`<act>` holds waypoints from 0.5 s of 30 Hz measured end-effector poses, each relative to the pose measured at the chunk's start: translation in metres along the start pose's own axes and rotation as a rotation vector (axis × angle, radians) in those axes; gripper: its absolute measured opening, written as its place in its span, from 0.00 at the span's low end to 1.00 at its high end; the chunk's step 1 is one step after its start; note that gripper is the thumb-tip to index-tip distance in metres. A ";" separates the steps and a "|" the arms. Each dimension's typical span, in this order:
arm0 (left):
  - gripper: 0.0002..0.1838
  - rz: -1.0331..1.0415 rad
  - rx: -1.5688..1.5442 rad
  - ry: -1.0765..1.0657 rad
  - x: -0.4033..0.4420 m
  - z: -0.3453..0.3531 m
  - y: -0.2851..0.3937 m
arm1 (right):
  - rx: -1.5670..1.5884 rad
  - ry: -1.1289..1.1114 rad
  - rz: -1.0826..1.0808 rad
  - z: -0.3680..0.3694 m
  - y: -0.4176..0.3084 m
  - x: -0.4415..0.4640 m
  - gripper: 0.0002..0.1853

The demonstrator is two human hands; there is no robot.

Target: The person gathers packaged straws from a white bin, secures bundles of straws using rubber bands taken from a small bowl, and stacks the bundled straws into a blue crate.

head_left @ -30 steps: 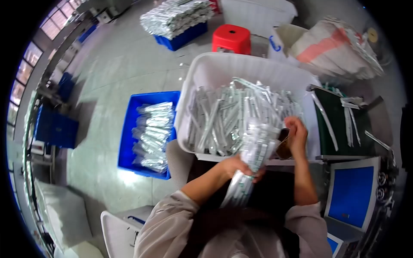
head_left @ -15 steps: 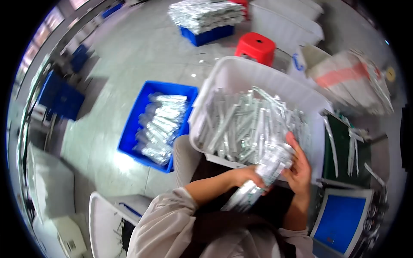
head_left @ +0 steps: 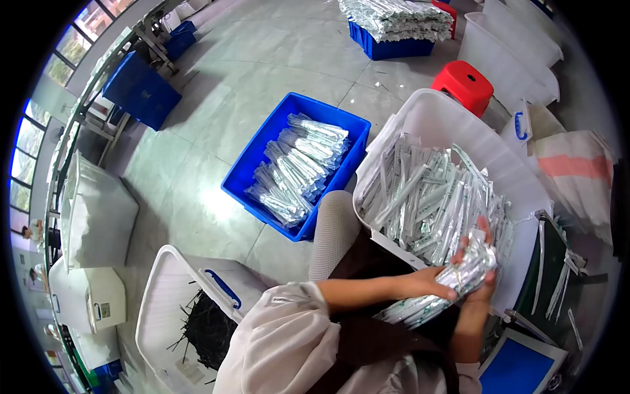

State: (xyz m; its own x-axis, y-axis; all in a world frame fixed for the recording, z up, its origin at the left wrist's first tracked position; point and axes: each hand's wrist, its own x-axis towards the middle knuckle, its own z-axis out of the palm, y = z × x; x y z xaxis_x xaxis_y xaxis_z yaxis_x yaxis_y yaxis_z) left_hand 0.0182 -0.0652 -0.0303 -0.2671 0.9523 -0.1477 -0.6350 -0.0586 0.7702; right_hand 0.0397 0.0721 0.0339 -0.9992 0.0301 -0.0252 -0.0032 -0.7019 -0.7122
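Holding a bundle of shiny packets in both hands, slanted above the lap and the near rim of a white tub. Closed round its middle with the left hand, thumb across the top; cupped round its upper end with the right hand, fingers bent about it. Cannot tell how hard, with both palms hidden. Inside the tub, heaped loosely: more packets. Just beside, in a blue bin on the floor: stacked bundles. Behind the tub: a red stool.
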 end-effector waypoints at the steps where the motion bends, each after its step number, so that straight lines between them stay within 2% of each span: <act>1: 0.39 0.003 0.127 0.288 -0.014 -0.003 -0.007 | 0.004 0.123 0.040 -0.013 0.021 -0.008 0.45; 3: 0.43 0.059 0.122 0.248 -0.054 -0.003 -0.019 | 0.019 0.028 0.235 -0.010 0.050 -0.011 0.38; 4: 0.43 0.089 0.096 0.278 -0.069 0.004 -0.028 | 0.023 0.053 0.319 -0.005 0.063 -0.008 0.35; 5: 0.36 0.105 0.133 0.356 -0.078 0.005 -0.039 | 0.024 0.081 0.408 0.001 0.072 -0.007 0.32; 7: 0.27 0.068 -0.060 0.528 -0.081 0.002 -0.028 | -0.181 0.095 0.498 0.018 0.086 0.002 0.30; 8: 0.22 0.136 -0.161 0.630 -0.082 0.000 -0.017 | -0.307 0.082 0.360 0.023 0.097 0.006 0.31; 9: 0.22 0.114 -0.116 0.674 -0.089 -0.015 -0.006 | -0.400 0.032 0.163 0.038 0.090 0.013 0.31; 10: 0.22 0.213 -0.240 0.657 -0.097 -0.025 0.009 | -0.366 0.034 0.129 0.041 0.085 0.018 0.31; 11: 0.21 0.228 -0.267 0.697 -0.102 -0.041 0.028 | -0.433 0.024 0.118 0.031 0.082 0.021 0.32; 14: 0.19 0.268 -0.229 0.935 -0.110 -0.116 0.094 | -0.614 0.152 0.083 -0.002 0.064 0.018 0.28; 15: 0.21 0.327 -0.141 0.858 -0.108 -0.141 0.115 | -0.640 0.203 0.106 -0.015 0.062 0.015 0.27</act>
State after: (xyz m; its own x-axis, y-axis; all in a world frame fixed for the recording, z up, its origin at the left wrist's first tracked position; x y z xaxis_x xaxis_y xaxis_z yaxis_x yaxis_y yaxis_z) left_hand -0.1281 -0.2173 -0.0137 -0.8573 0.3378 -0.3885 -0.5010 -0.3742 0.7803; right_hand 0.0256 0.0392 -0.0212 -0.9655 0.1611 -0.2046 0.1808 -0.1509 -0.9719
